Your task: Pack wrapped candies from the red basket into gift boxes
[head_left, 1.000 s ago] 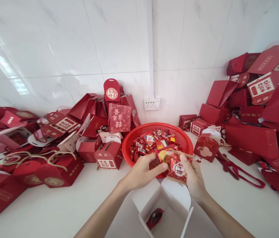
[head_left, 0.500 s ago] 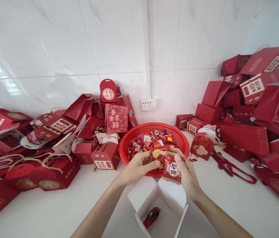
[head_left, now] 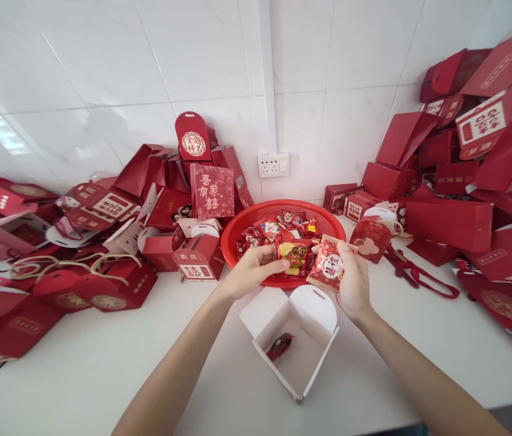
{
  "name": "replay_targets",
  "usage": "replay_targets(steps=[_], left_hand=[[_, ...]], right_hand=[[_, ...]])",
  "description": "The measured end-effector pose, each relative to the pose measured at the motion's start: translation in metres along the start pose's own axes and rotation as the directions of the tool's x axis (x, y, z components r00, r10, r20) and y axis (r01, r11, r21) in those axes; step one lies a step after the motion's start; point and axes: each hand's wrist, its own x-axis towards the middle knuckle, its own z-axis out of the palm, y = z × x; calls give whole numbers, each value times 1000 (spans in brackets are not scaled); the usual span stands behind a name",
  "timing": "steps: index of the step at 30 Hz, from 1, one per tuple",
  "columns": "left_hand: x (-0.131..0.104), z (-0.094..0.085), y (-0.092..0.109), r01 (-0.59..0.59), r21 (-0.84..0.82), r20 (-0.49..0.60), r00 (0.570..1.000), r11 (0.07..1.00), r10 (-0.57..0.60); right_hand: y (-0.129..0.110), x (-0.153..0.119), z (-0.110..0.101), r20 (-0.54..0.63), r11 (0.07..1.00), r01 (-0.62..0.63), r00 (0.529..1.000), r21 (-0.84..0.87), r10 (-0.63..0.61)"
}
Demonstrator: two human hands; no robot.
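My left hand [head_left: 258, 266] pinches a red and gold candy packet [head_left: 295, 257] over the near side of the red plastic basket [head_left: 328, 225]. Close beside it, my right hand [head_left: 353, 278] grips another red wrapped candy [head_left: 328, 264] with a white round label and white lettering. Wrapped candies [head_left: 269, 227] in red and mixed colours lie in the basket. Just below my hands stands an open gift box [head_left: 303, 363], its white inside facing up and flaps spread. One dark red wrapped piece [head_left: 281, 346] rests inside, at the box's left.
Red gift boxes [head_left: 122, 289] with rope handles are heaped at the left. More red boxes [head_left: 449, 224] are stacked high at the right, by a red ribbon strap [head_left: 428, 287]. A wall socket [head_left: 273, 165] sits behind the basket on the white tiles.
My hands have drawn slightly apart, so the two packets are now separate and the left one shows more fully. The view has tilted down, revealing more of the open box.
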Motion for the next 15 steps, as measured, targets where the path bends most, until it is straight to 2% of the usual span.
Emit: replay_targets(steps=[3, 7, 10, 15], left_hand=[[1, -1, -3, -29, 29, -28, 999, 999, 30], [0, 0, -4, -62, 98, -99, 993, 993, 72], [-2, 1, -4, -70, 122, -69, 994, 990, 79], [-1, 1, -5, -84, 57, -22, 996, 995, 85]], right_hand=[[-1, 2, -3, -19, 994, 70, 997, -80, -71], [-5, 4, -6, 22, 957, 210, 978, -201, -210], [-11, 6, -7, 49, 949, 198, 980, -245, -192], [-24, -1, -5, 116, 967, 133, 987, -219, -109]])
